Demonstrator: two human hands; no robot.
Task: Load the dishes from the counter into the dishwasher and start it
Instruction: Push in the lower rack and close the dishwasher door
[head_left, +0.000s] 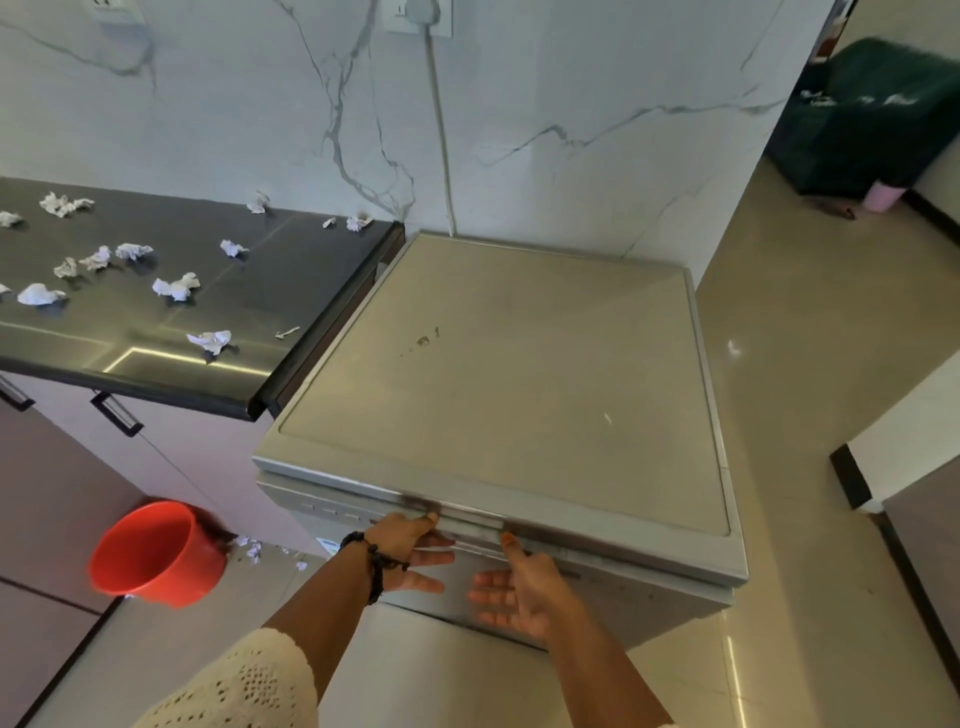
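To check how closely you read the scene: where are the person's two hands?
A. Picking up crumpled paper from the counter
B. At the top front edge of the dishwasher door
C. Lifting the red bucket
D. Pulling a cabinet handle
B: the left hand and right hand both sit at the upper front edge of the dishwasher, thumbs on the door's top lip.

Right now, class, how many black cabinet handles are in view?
2. One cabinet handle hangs below the dark counter near its corner; the other is at the left edge, cut off. More may be hidden.
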